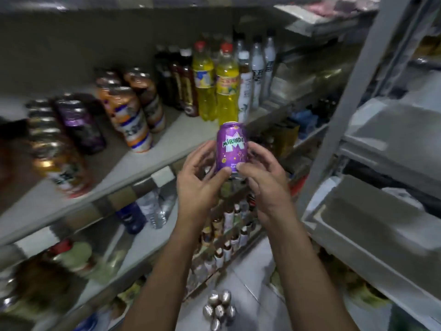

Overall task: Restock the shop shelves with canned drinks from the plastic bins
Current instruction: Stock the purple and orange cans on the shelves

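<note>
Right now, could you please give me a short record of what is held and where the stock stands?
held item: purple Mirinda can, upright
left hand: grips the can's lower left side
right hand: grips its lower right side
shelf: shelved cans at left, yellow bottles further right
floor: cluster of silver-topped cans below the hands

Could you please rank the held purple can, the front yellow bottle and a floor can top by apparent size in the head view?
1-2. Front yellow bottle and purple can: alike; bottle taller, can wider and nearer the camera.
3. Floor can top: smallest.
</note>
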Tool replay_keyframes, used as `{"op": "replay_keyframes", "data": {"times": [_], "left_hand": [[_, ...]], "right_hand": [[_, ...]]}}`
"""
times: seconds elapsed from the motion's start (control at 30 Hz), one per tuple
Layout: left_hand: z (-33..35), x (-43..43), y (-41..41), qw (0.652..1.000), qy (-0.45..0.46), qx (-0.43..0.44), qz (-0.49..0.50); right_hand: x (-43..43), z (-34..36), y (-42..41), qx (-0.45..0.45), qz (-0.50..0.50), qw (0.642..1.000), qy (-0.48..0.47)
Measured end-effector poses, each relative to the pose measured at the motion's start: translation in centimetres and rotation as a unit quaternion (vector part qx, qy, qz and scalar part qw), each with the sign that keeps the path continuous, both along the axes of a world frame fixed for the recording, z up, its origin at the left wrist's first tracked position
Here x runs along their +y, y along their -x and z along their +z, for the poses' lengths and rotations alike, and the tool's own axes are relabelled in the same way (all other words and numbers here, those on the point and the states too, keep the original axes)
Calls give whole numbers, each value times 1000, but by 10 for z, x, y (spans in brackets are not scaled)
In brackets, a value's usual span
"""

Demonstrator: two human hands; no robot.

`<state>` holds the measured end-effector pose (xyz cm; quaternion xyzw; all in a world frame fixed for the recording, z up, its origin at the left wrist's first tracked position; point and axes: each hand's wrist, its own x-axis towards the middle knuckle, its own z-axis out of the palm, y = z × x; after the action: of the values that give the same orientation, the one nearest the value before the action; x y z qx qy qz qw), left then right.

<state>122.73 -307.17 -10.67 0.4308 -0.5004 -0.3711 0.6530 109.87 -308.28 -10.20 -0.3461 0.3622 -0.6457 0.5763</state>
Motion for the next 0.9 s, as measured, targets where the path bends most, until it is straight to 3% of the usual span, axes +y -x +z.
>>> {"op": "replay_keyframes", "data": {"times": [0.3,0.67,0.8,0.9], "left_hand": [[41,14,-84,994,12,-34,101],[64,5,-150,977,-25,-60,202],[71,3,-169,985,-26,7,170],[77,1,-178,991,-21,58,122]], "right_hand": [[-13,40,-86,29,97,993,58],[-5,59,-145,194,52,961,190],[-21,66,-154,168,99,966,169],[-35,74,-159,159,196,956,148]]}}
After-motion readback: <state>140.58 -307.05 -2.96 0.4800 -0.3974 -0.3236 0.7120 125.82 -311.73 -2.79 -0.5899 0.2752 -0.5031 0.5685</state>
